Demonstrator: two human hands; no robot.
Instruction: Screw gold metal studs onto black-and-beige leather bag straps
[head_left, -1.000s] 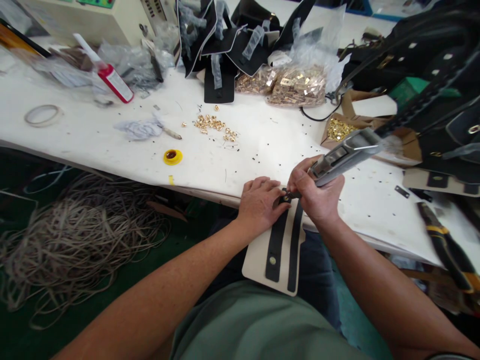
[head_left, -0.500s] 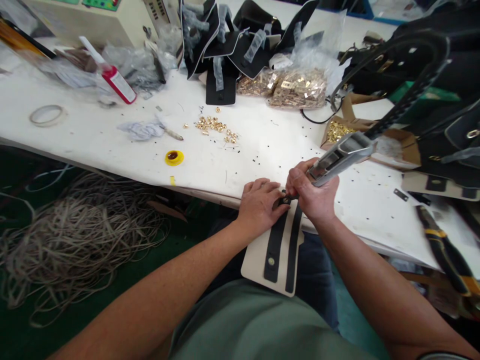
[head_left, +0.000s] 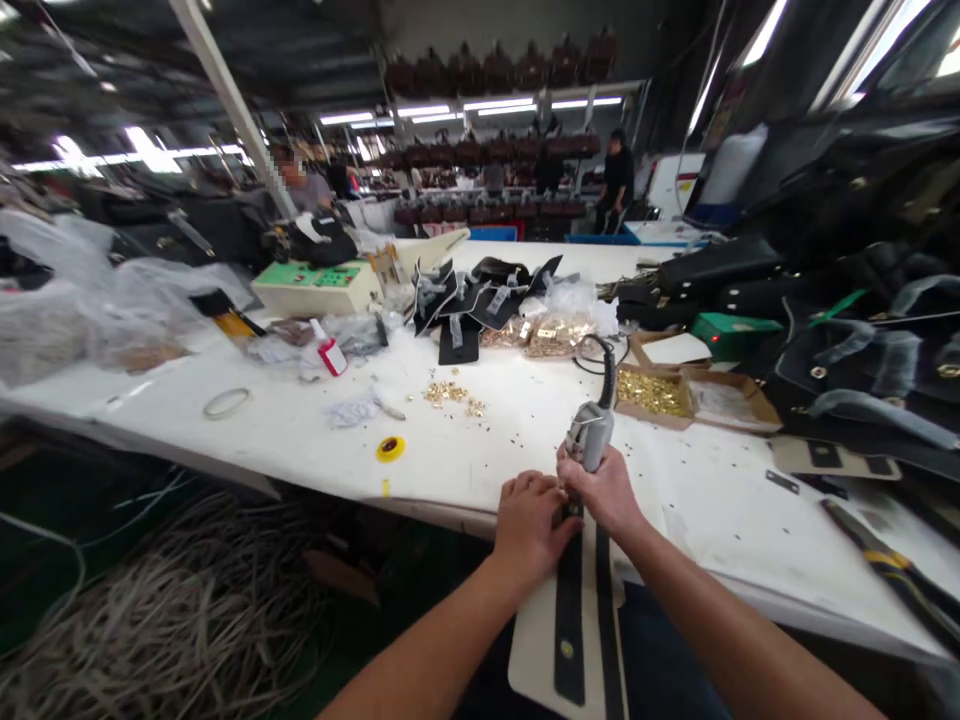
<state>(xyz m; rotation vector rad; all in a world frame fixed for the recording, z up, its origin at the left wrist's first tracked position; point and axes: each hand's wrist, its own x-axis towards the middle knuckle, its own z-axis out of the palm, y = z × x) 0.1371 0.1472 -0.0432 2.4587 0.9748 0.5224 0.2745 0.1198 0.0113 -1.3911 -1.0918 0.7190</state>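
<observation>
My right hand (head_left: 606,492) is wrapped round a grey powered screwdriver (head_left: 590,432) that stands nearly upright, its tip down on the top of a black strap. The strap belongs to a cream panel with two black strips (head_left: 576,620) that hangs over the white table's front edge (head_left: 420,497) onto my lap. My left hand (head_left: 532,525) lies curled on the upper end of that panel, fingers pressed against it right beside the tool's tip. A small gold stud shows low on the left strip.
Loose gold fittings (head_left: 453,395), a yellow tape roll (head_left: 391,448), a red-capped bottle (head_left: 328,349), a box of gold parts (head_left: 654,391), bags of hardware and black bag pieces (head_left: 480,295) lie on the table. Pliers (head_left: 889,565) rest at right. Cord piles on the floor at left. People stand far back.
The camera has tilted up, so the workshop behind now shows. The screwdriver has swung from slanting right to nearly upright. Both hands remain at the strap's top.
</observation>
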